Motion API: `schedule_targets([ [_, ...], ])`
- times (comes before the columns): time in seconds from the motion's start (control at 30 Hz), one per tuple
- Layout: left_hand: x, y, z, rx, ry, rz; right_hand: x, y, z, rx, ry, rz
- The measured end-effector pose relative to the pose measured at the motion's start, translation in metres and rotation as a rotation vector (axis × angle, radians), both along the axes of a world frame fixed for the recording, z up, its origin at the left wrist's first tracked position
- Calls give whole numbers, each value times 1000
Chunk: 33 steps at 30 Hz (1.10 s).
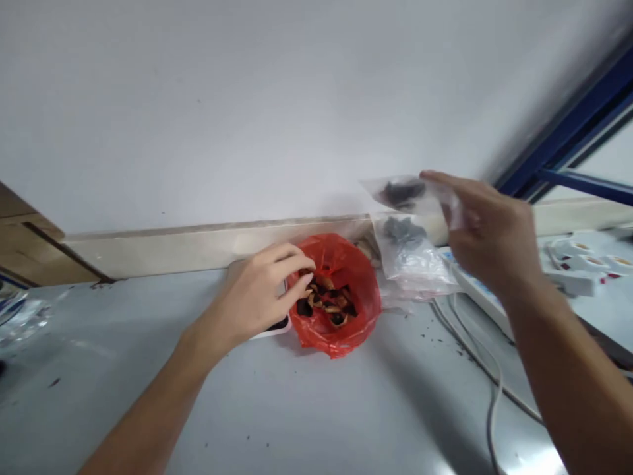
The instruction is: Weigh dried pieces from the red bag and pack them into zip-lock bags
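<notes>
My right hand [487,231] is raised by the wall and grips a clear plastic bag [405,191] with a dark lump in it. My left hand [270,287] reaches over the left rim of a red plastic bag [363,290] that stands open like a bowl. Its thumb and fingers are nearly pinched together; what is between them, if anything, is hard to make out. Inside the red bag lie several brown and blackened shell-like pieces [339,307]. Below the held bag, another clear bag [408,254] with dark contents rests on a pile against the wall.
A white-edged flat device [274,330] lies partly under my left hand. To the right are a white power strip [479,290], cables [475,353] and plugs [588,264]. Clear plastic [27,316] sits at the far left. Dark crumbs dot the grey table [306,415].
</notes>
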<state>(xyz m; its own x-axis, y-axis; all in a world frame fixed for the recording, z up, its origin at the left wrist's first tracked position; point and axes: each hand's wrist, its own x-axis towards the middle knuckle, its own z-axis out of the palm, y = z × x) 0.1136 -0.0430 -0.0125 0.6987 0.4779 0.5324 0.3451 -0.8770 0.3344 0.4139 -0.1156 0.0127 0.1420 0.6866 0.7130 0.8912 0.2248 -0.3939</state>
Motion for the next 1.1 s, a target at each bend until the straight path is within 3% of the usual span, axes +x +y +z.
schedule_targets([
  [0.07, 13, 1, -6, -61, 53, -26, 17, -1, -27, -78, -233, -56],
  [0.13, 26, 1, -9, -86, 73, -42, 24, 0, -53, -305, -393, -54],
  [0.23, 42, 0, -8, -112, 98, -52, 21, 1, -71, -497, -477, -82],
  [0.3, 47, -1, -5, -146, 130, -55, 15, 2, -65, -537, -442, -96],
  [0.4, 41, -1, 3, -203, 167, -21, 3, 4, -35, -472, -316, -71],
  [0.47, 30, -1, 12, -261, 211, 37, -12, 8, -12, -380, -220, 6],
  [0.57, 5, 1, 24, -395, 353, 118, -45, 16, 13, -405, -122, 124],
  [0.63, -14, 2, 28, -507, 466, 172, -72, 23, 20, -452, -77, 281],
  [0.73, -39, 4, 26, -625, 610, 251, -108, 33, 14, -524, -20, 511],
  [0.8, -52, 6, 21, -667, 686, 270, -124, 39, 4, -572, -36, 584],
  [0.97, -63, 11, 18, -704, 793, 314, -134, 47, -18, -696, -166, 610],
  [1.1, -61, 15, 22, -706, 820, 306, -130, 48, -20, -756, -202, 615],
])
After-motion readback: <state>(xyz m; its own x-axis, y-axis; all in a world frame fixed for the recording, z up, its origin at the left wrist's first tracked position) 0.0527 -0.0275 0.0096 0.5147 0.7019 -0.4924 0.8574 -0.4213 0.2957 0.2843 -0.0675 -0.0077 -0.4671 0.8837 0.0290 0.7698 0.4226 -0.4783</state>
